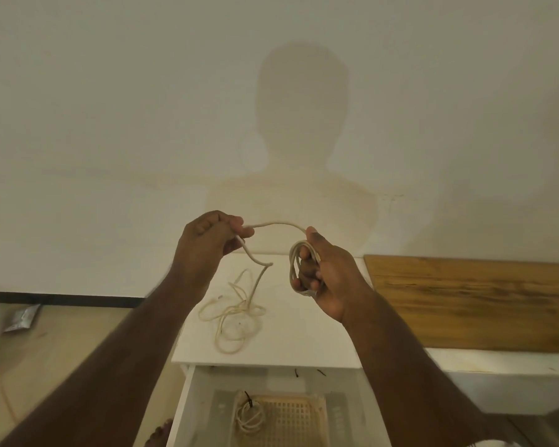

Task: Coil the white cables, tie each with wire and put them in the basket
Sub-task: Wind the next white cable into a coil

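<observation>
Holding a white cable (273,224) above a white table (320,330), both hands work at mid-frame. The right hand (328,275) curls its fingers through a small coil (299,266) of several turns, thumb pressed on top at the coil's 12 o'clock. From there the cable arches toward 9 o'clock to the left hand (207,243), which pinches it between thumb and curled fingers. Below that hand the cable kinks and drops to a loose tangle (233,317) lying on the table, at 6 o'clock from the left hand. At 6 o'clock from the tangle, below the table's near edge, a basket (284,421) with a lattice bottom holds a coiled cable (249,417) bound with a dark wire tie (248,399). Two more dark wire pieces (307,372) lie just under the table's edge. A wooden board (471,301) lies at 3 o'clock from the right hand. A silver packet (23,317) rests on the floor at far 9 o'clock.
</observation>
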